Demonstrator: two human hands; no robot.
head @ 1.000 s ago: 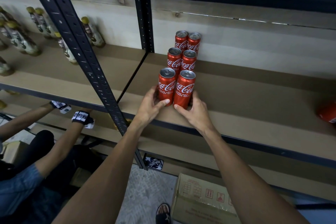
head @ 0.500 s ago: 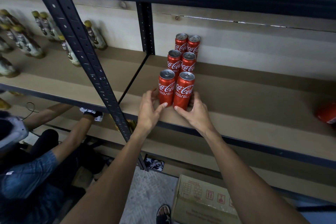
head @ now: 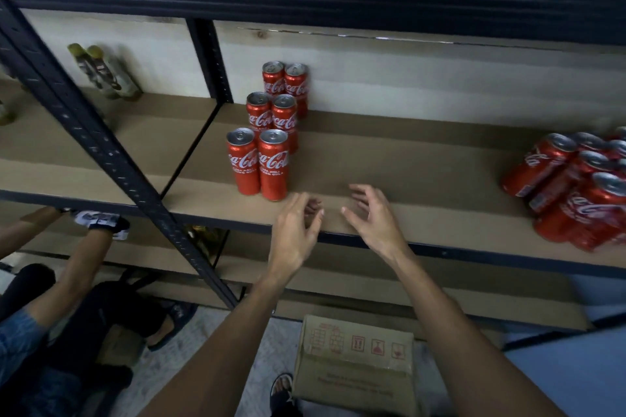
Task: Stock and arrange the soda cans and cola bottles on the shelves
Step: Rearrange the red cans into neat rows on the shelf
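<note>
six slim glossy cans (head: 272,122) on matte shelf (head: 406,176)

Dim, soft-focused, motion-blurred view; wide-angle edge distortion.

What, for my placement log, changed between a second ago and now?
The left hand and right hand released the front two cans and pulled back toward the shelf edge, holding nothing. The view swung right, revealing more of the cluster of cans at the right. The six upright cans kept their three rows of two.
</note>
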